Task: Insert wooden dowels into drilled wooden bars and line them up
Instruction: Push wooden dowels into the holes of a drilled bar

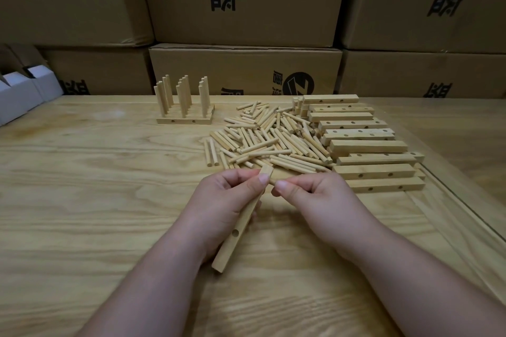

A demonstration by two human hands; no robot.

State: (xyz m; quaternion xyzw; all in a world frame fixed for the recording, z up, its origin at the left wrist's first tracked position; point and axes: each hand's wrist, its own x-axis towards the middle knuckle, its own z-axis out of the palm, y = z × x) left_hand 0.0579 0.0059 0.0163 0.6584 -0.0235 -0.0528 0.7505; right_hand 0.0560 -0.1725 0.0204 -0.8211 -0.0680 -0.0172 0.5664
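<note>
Two hands work just in front of the dowel pile [262, 142]: left hand [227, 208] fingers clamped around a drilled bar [237, 238], right hand [309, 194] fingers pinching a dowel [273, 181] at the bar's upper end. Both pieces judged light, stiff, dry; grip the dowel near its tip, bar mid-length.

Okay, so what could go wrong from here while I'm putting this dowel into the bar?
The left hand holds the bar tilted off the table, so the dowel pinched by the right hand may enter crooked and jam. The loose dowel pile lies just beyond your hands; a slip could scatter it.
</note>
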